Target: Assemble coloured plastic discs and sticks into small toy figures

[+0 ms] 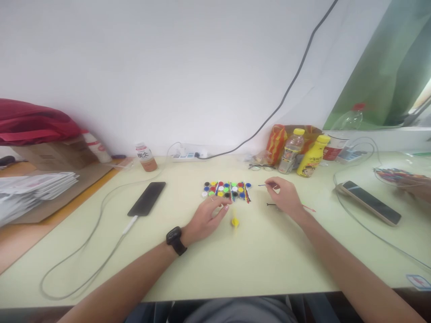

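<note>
My left hand [209, 215], with a dark watch on the wrist, hovers over the table with thumb and index finger nearly together; what they hold, if anything, is too small to tell. Just right of its fingertips is a blurred yellow disc with a thin stick [235, 222]. Rows of coloured round discs [221, 188], with thin coloured sticks [247, 192] laid between them, lie beyond that hand. Farther right, my right hand [284, 195] is closed in a pinch, a thin blue stick [261, 185] at its fingertips. A black stick [271, 205] and a red stick [309, 208] lie beneath it.
A phone on a cable [147, 198] and a drink bottle [146, 157] are at left. Glasses [261, 167], a clear bottle [291, 151] and a yellow bottle [313, 156] stand back right. Another phone [371, 202] lies right, near another person's hand [412, 185]. A power strip [184, 155] lies along the wall.
</note>
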`<move>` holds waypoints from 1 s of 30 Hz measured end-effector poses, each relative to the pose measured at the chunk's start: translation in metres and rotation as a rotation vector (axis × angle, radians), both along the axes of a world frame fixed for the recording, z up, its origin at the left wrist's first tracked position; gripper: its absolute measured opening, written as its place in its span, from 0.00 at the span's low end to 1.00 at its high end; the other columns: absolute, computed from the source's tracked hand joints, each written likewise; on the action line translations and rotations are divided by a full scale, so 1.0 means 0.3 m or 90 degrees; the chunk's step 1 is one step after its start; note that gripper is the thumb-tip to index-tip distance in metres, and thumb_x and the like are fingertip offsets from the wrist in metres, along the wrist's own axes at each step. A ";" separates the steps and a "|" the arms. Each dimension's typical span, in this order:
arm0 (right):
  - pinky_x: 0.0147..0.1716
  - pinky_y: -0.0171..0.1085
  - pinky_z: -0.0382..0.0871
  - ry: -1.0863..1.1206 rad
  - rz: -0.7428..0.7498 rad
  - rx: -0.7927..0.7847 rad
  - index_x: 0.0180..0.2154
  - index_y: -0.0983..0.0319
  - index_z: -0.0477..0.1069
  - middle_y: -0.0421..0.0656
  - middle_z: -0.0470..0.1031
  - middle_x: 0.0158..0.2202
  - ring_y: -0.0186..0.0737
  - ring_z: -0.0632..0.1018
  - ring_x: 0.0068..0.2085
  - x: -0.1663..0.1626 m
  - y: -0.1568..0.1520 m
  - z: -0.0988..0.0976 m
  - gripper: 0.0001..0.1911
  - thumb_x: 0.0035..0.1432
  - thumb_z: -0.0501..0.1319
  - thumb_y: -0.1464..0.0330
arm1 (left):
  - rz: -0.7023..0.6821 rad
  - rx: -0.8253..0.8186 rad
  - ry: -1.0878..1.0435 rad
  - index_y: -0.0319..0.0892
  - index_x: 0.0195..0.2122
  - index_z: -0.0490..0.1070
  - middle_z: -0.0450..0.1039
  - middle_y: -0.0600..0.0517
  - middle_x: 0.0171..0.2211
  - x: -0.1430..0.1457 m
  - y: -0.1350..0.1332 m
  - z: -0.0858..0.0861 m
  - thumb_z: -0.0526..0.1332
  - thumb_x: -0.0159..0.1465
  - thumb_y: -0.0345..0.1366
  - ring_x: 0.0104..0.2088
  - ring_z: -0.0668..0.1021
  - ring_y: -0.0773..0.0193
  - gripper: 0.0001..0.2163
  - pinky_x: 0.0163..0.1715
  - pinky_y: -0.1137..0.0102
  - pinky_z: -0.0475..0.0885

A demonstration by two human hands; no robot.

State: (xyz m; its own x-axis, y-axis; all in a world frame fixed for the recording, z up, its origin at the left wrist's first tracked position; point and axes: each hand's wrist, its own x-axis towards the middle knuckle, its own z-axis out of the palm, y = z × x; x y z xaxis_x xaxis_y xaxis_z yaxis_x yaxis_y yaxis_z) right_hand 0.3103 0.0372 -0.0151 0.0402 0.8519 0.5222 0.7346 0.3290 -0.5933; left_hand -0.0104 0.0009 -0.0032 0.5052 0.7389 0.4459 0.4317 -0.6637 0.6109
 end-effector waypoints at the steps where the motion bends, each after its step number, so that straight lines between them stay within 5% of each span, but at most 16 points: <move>1: 0.45 0.46 0.76 0.019 0.004 0.002 0.37 0.59 0.76 0.46 0.83 0.40 0.46 0.82 0.39 -0.004 -0.003 0.006 0.08 0.60 0.59 0.66 | 0.000 0.000 0.000 0.49 0.53 0.76 0.79 0.48 0.50 0.000 -0.001 0.000 0.55 0.76 0.40 0.51 0.78 0.56 0.12 0.56 0.57 0.72; 15: 0.37 0.40 0.75 0.245 0.021 -0.088 0.55 0.58 0.67 0.38 0.73 0.35 0.43 0.83 0.34 -0.025 -0.029 0.044 0.25 0.55 0.63 0.64 | 0.003 -0.003 -0.003 0.49 0.53 0.76 0.79 0.49 0.50 0.001 -0.003 0.001 0.55 0.76 0.40 0.51 0.78 0.56 0.12 0.56 0.57 0.72; 30: 0.30 0.37 0.72 0.234 0.003 -0.127 0.58 0.56 0.56 0.36 0.69 0.37 0.39 0.79 0.28 -0.023 -0.025 0.037 0.30 0.55 0.61 0.64 | 0.006 -0.003 -0.003 0.49 0.53 0.76 0.79 0.49 0.50 -0.001 -0.003 0.000 0.55 0.76 0.41 0.50 0.78 0.57 0.12 0.55 0.58 0.73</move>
